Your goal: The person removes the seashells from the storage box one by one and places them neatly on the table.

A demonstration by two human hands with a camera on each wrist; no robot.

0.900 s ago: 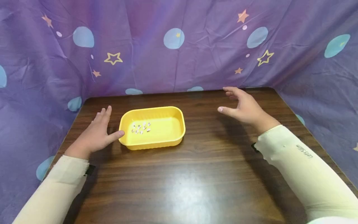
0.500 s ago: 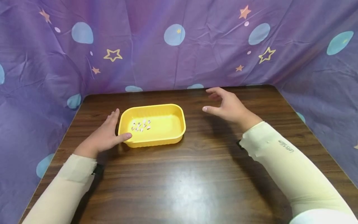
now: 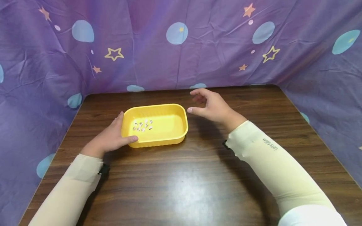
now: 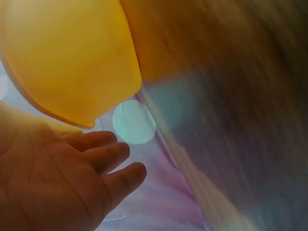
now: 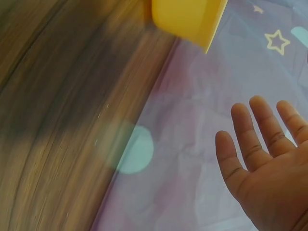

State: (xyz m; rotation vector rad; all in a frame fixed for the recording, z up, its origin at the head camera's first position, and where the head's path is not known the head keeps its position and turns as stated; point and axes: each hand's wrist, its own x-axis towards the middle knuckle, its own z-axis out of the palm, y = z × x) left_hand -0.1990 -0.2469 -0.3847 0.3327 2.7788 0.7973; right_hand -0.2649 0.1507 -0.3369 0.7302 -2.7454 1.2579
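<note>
A yellow plastic tray (image 3: 167,142) with rounded corners stands on the wooden table, left of the middle. Several small whitish pieces (image 3: 142,125) lie together in its left half, too small to make out in detail. At the tray's left end is my left hand (image 3: 108,138), its thumb stretched over the near rim corner and its fingers along the outer wall. The left wrist view has those fingers extended close under the yellow wall. My right hand (image 3: 212,106) hovers off the tray's right end, thumb and fingers spread apart, holding nothing; its fingers look straight in the right wrist view.
The dark wooden table (image 3: 158,182) reaches back to a purple curtain (image 3: 147,47) printed with stars and blue spots, which also hangs along both sides. Light glares off the table's near middle.
My left hand has moved right, up to the tray's left end, its thumb now over the rim. My right hand has come left toward the tray's right end. The tray stays in place.
</note>
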